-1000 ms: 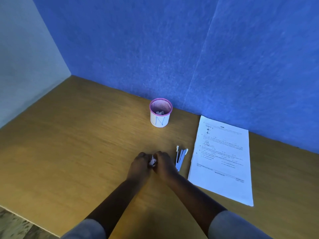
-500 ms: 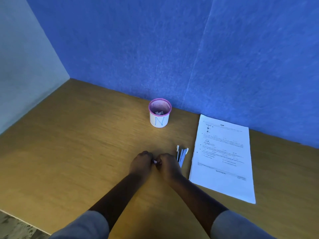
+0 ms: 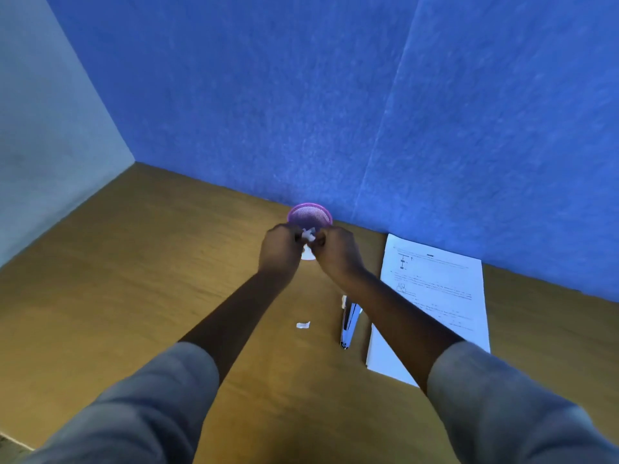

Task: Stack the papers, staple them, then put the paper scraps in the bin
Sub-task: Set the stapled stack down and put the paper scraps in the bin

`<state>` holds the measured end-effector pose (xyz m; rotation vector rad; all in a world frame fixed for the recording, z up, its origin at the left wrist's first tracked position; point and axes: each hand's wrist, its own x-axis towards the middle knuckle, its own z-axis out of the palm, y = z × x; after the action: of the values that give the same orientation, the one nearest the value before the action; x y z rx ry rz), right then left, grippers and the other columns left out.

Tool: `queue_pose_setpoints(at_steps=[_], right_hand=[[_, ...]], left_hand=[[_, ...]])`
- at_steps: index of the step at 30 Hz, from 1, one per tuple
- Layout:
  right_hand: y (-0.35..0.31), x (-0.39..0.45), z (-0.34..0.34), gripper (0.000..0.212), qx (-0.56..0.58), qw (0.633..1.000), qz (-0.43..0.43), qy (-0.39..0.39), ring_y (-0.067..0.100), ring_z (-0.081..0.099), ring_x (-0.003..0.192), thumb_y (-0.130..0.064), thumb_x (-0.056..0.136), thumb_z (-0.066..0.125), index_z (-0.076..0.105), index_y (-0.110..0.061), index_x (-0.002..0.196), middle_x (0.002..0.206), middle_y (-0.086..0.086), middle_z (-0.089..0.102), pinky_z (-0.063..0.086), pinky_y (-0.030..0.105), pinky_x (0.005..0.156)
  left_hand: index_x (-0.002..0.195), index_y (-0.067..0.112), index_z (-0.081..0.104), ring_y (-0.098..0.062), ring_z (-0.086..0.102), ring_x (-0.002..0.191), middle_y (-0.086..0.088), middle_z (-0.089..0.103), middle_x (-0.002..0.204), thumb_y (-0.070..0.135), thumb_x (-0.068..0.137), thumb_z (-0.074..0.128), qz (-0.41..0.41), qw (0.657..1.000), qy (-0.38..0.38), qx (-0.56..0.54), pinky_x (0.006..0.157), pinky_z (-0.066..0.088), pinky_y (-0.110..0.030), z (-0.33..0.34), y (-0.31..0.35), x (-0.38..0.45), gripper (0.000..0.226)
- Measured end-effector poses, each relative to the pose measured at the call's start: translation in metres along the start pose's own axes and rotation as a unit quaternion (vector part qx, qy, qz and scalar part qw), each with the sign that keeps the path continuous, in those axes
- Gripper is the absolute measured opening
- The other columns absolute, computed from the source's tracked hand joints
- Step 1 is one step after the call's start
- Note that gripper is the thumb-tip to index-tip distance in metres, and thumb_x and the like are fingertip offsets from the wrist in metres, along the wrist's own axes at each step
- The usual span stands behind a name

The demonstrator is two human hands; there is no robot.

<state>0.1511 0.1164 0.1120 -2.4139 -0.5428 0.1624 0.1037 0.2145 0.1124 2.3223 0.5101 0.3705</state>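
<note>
Both hands have lifted from the near tabletop to the bin (image 3: 310,214) at the far wall, left hand (image 3: 279,251) and right hand (image 3: 336,252) together pinching white paper scraps (image 3: 308,234) over its rim; papers (image 3: 435,306) lie stacked at right beside the stapler (image 3: 348,324), presumably stapled, one stray scrap (image 3: 303,325) left on the table (image 3: 134,296).

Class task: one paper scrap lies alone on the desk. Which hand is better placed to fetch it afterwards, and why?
Left, probably. The loose scrap lies beside the left forearm, unobstructed, while the stapler lies between it and the right arm. Both the left hand and right hand now pinch scraps over the bin.
</note>
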Motion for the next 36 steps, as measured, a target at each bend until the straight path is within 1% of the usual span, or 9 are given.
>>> queue_pose_setpoints(at_steps=[6,12,14,18,22,25,28,32,36], right_hand=[[-0.016,0.054,-0.020,0.017,0.042,0.997,0.070,0.006,0.027,0.066,0.092,-0.020,0.083,0.063,0.071,-0.005,0.087,0.097,0.015,0.071,0.045,0.024,0.061],[-0.004,0.064,-0.022,0.024,-0.007,0.998,0.049,-0.044,0.029,0.063,0.103,-0.014,0.079,0.067,0.069,-0.003,0.100,0.107,0.016,0.069,0.051,0.035,0.089],[0.004,0.055,-0.023,0.022,-0.020,0.998,0.018,-0.049,0.030,0.064,0.101,-0.013,0.082,0.064,0.070,-0.001,0.099,0.104,0.018,0.070,0.051,0.036,0.088],[0.023,0.017,-0.016,0.019,-0.002,0.998,-0.011,-0.061,0.021,0.066,0.092,-0.011,0.082,0.064,0.072,-0.005,0.099,0.101,0.012,0.073,0.041,0.019,0.074],[0.044,-0.029,0.017,0.018,-0.013,0.987,-0.004,-0.159,0.025,0.067,0.090,-0.003,0.077,0.064,0.073,-0.004,0.093,0.098,0.015,0.073,0.050,0.027,0.083],[0.054,-0.060,0.048,0.015,-0.074,0.969,-0.008,-0.235,0.028,0.065,0.092,-0.008,0.076,0.061,0.072,-0.006,0.088,0.096,0.014,0.071,0.053,0.037,0.082],[0.057,-0.076,0.063,0.014,-0.104,0.973,-0.001,-0.208,0.026,0.064,0.093,-0.014,0.082,0.060,0.069,-0.009,0.092,0.099,0.010,0.067,0.053,0.036,0.079],[0.055,-0.083,0.066,0.017,-0.128,0.975,-0.011,-0.181,0.025,0.063,0.093,-0.010,0.088,0.052,0.067,-0.008,0.095,0.100,0.010,0.065,0.048,0.031,0.073],[0.052,-0.088,0.067,0.021,-0.141,0.974,-0.020,-0.178,0.027,0.061,0.098,-0.010,0.092,0.047,0.063,-0.004,0.105,0.109,0.014,0.063,0.051,0.035,0.082]], left_hand=[[0.086,-0.002,0.063,-0.035,0.062,0.092,-0.022,0.068,0.096,0.008,0.083,0.053,-0.025,0.998,-0.006,0.065,0.068,0.042,-0.034,-0.005,0.023,0.057,0.015],[0.113,0.003,0.059,-0.034,0.060,0.107,-0.019,0.066,0.113,0.005,0.082,0.054,-0.019,0.997,-0.025,0.065,0.088,0.047,-0.036,-0.007,0.006,0.068,0.032],[0.110,0.001,0.060,-0.035,0.061,0.103,-0.020,0.065,0.112,0.002,0.083,0.051,0.030,0.996,-0.014,0.080,0.086,0.047,-0.036,-0.012,-0.001,0.057,0.029],[0.101,0.001,0.062,-0.029,0.061,0.089,-0.019,0.063,0.104,0.001,0.083,0.055,0.064,0.995,0.025,0.067,0.072,0.043,-0.027,-0.010,-0.025,0.010,0.019],[0.094,0.002,0.059,-0.030,0.057,0.097,-0.017,0.061,0.102,0.011,0.076,0.067,0.038,0.967,-0.215,0.130,0.082,0.042,-0.032,0.018,-0.056,-0.044,0.021],[0.098,0.006,0.063,-0.024,0.058,0.101,-0.011,0.062,0.106,0.018,0.074,0.072,0.011,0.953,-0.274,0.131,0.086,0.041,-0.029,0.035,-0.069,-0.072,0.029],[0.099,0.014,0.061,-0.023,0.056,0.105,-0.006,0.060,0.105,0.022,0.079,0.064,0.023,0.953,-0.260,0.155,0.088,0.043,-0.031,0.051,-0.073,-0.087,0.022],[0.095,0.009,0.061,-0.024,0.054,0.102,-0.009,0.059,0.104,0.010,0.086,0.051,-0.012,0.972,-0.193,0.132,0.085,0.045,-0.033,0.055,-0.067,-0.103,0.014],[0.107,0.010,0.056,-0.024,0.049,0.108,-0.010,0.055,0.113,0.012,0.091,0.042,-0.004,0.971,-0.181,0.156,0.088,0.043,-0.032,0.058,-0.061,-0.106,0.021]])
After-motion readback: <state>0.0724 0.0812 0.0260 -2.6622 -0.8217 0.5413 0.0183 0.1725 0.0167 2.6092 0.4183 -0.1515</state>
